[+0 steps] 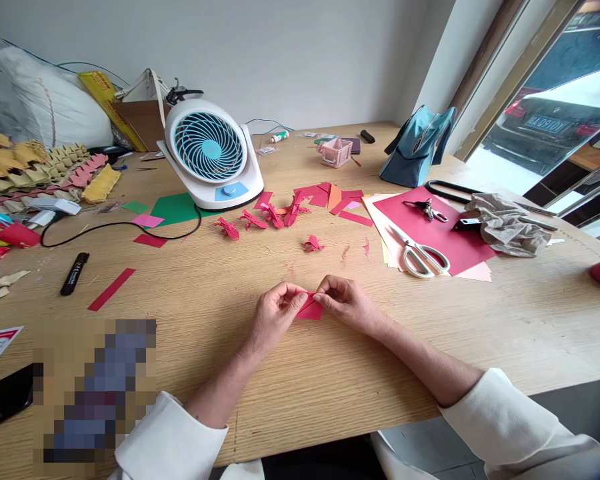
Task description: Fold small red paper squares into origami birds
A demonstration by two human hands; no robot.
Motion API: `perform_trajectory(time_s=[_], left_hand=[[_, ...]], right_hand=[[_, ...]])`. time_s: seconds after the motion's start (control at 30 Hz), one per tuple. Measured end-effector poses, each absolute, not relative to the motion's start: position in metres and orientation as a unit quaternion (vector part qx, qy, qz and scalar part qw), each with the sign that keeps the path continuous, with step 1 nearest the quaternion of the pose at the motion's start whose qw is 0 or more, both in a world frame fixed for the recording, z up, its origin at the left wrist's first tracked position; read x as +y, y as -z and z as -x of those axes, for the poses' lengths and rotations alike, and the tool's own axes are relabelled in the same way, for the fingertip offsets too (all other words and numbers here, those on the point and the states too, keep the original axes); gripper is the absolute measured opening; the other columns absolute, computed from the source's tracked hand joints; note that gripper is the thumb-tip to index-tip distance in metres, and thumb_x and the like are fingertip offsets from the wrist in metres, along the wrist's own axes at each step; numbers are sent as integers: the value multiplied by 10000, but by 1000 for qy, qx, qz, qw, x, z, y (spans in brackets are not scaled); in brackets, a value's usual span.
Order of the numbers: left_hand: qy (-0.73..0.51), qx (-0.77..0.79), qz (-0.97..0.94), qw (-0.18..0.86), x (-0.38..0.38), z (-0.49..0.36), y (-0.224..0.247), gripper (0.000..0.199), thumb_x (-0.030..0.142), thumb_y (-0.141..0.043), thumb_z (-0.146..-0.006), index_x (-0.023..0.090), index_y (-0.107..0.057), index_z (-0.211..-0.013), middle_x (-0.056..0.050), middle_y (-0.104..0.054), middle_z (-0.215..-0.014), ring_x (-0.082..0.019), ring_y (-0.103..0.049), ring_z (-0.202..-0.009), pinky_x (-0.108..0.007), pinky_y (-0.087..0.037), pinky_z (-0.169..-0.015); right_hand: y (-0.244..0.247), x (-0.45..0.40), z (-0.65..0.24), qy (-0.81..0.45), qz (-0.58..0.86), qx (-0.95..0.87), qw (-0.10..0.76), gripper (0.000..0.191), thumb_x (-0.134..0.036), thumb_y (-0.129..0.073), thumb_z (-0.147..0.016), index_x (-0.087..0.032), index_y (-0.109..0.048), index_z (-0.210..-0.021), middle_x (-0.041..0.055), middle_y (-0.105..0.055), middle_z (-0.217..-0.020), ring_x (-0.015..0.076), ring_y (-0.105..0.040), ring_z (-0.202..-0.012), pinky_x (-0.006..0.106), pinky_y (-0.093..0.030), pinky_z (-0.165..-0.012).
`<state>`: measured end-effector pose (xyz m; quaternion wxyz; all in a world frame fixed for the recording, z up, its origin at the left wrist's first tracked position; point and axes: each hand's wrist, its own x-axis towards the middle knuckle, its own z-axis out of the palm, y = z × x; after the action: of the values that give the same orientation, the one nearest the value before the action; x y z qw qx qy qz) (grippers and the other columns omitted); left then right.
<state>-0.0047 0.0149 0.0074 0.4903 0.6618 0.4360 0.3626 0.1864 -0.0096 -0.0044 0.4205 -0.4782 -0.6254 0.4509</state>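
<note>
A small piece of red paper (310,309) with a crease across it is held between both hands, low over the wooden table. My left hand (279,312) pinches its upper left corner between thumb and fingers. At the upper right corner, my right hand (347,303) grips it the same way. Beyond the hands lies a small folded red paper figure (313,244). Several more such figures (254,220) stand in a row farther left. Cut red paper pieces (317,195) lie behind them.
A white and blue fan (211,150) stands at the back left, its black cord trailing left. White-handled scissors (420,257) rest on red sheets (445,230) at the right, near a blue bag (416,150). A black marker (75,273) and red strip (111,289) lie left.
</note>
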Motion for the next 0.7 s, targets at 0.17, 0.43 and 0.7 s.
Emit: perform_trajectory(time_s=[0.17,0.43,0.7], left_hand=[[-332,456,-683,464,14,4,-7,250,356,-644,-797,154,-583,-662,25,-554,-603,-90,-462,-557,-200,-370,-538],[-347,449,-694,443,15,6,-7,263,386,-624,-824,156,-600,-697,24,-536,-625,-97,-445,-579,-209,-362,-558],[-329,448,-713,427,17,8,-4,310,391,-628,-824,165,-528,-636,50,-428,-578,-82,-358,-542,-203,-293,-511]], right_hand=[[3,-10,-186,-467,473,-608,435,350,-504,-639,-862,-169,-577,-781,-33,-511,-641,96,-399,-565,235,-336,-544],[4,-10,-186,-479,468,-624,404,345,-499,-665,-840,-170,-577,-786,-36,-504,-651,95,-389,-569,233,-327,-542],[5,-10,-187,-473,468,-623,410,348,-506,-665,-843,-171,-582,-790,-32,-511,-656,101,-408,-588,233,-338,-553]])
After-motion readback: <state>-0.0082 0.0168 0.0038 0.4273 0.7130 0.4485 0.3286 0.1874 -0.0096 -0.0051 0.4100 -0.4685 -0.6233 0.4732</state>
